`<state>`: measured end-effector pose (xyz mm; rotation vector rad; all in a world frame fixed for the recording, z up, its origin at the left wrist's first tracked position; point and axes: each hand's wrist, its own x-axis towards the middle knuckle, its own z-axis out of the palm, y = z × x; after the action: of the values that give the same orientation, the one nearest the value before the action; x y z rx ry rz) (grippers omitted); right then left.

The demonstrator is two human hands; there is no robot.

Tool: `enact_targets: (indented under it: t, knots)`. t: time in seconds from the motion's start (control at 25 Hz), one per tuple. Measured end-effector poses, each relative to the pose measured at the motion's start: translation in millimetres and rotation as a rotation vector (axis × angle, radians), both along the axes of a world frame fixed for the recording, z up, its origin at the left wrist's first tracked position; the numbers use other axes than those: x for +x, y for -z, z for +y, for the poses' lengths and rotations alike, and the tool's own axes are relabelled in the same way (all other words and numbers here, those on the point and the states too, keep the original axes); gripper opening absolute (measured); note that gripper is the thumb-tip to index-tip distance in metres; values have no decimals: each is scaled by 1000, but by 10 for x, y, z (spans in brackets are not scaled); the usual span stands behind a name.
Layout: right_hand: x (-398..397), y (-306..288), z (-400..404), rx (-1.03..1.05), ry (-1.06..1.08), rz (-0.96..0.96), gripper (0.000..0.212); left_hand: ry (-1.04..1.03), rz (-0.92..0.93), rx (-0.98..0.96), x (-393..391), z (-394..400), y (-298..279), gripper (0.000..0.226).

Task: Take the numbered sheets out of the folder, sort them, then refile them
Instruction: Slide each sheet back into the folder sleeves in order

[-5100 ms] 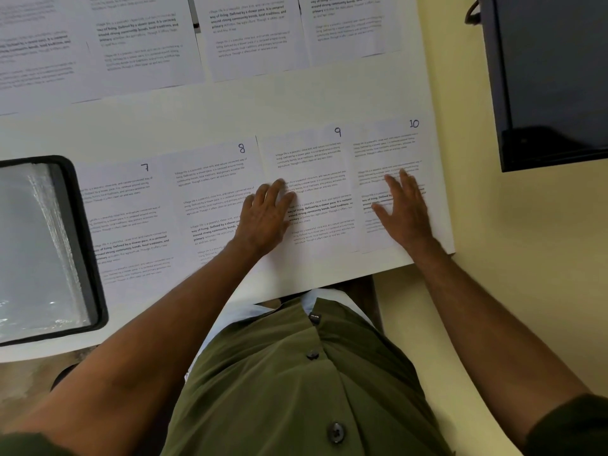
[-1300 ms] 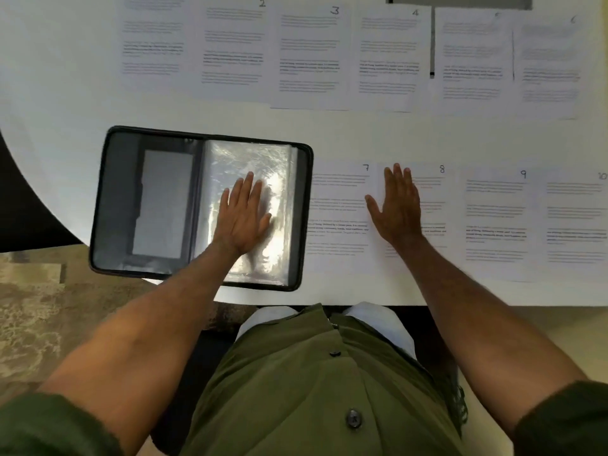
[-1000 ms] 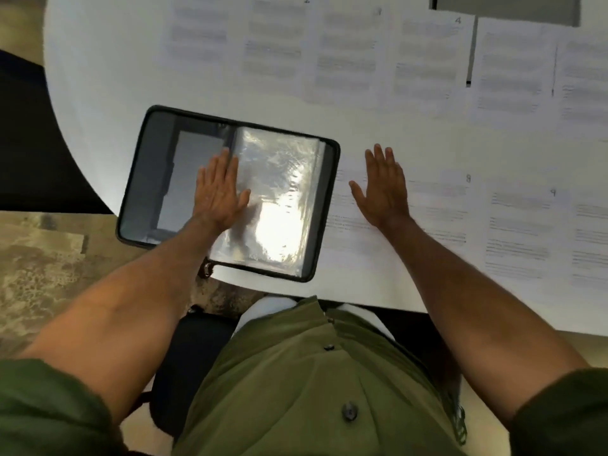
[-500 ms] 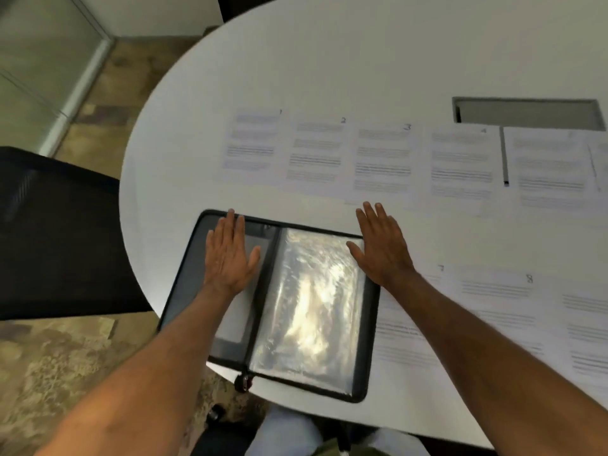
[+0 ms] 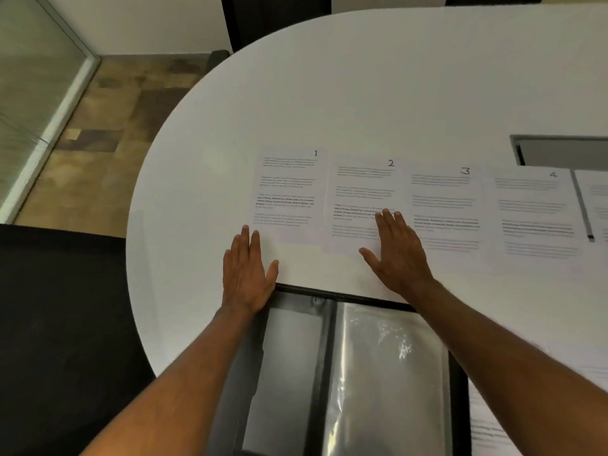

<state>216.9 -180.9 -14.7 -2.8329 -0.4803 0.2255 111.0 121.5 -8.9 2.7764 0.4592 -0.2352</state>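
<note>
Numbered sheets lie in a row on the white table [image 5: 362, 77]: sheet 1 [image 5: 289, 192], sheet 2 [image 5: 362, 192], sheet 3 [image 5: 444, 209] and sheet 4 [image 5: 533, 212]. The black folder [image 5: 457, 373] lies open near me, its clear plastic sleeves [image 5: 385, 373] showing. My left hand [image 5: 246, 268] is flat with straight fingers, just left of sheet 1's lower corner. My right hand [image 5: 394, 248] is flat too, its fingertips over the lower part of sheet 2. Neither hand holds anything.
More sheets lie at the right edge [image 5: 592, 205] and lower right [image 5: 493, 432]. A grey cable hatch [image 5: 559, 149] is set in the table behind sheet 4. A black chair [image 5: 59, 324] stands at the left, by the table's rounded end.
Both hands have moved off the folder and forward to sheets 1 and 2. The view has tilted up and left, so the folder now lies under my forearms.
</note>
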Motion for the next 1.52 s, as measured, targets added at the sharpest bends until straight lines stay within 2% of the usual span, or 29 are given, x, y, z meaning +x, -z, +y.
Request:
enact_targets:
  t: [0.24,0.6,0.84,1.0,1.12,1.24,1.36,1.52]
  knots:
    - [878,99,703,4,6,93,91,-20,-31,-102,680,311,358,78]
    - [2037,363,1379,-94,-111,101,99,-72,-89,-153,1116,403,928,77]
    - [2315,598,1691,-195,-158,139,117,-65,-104,-69,1056,396,1112,79]
    - [2208,708,1762,-194,-161,118,119,-56,-103,-29,1054,381,1156,79]
    - [2067,634,1837,-67,-206,100,110,-53,-86,-11,1056,383,1160,79]
    - [1827,475,1943,197,-118,213,97,-51,-69,-19,1061,393,1143,82]
    - [1502,372,2010,582,165,329,94,-53,-73,-55,1055,393,1116,83]
    - [1190,222,2086,1012,745,434,93,-67,-52,-81,979,377,1097,83]
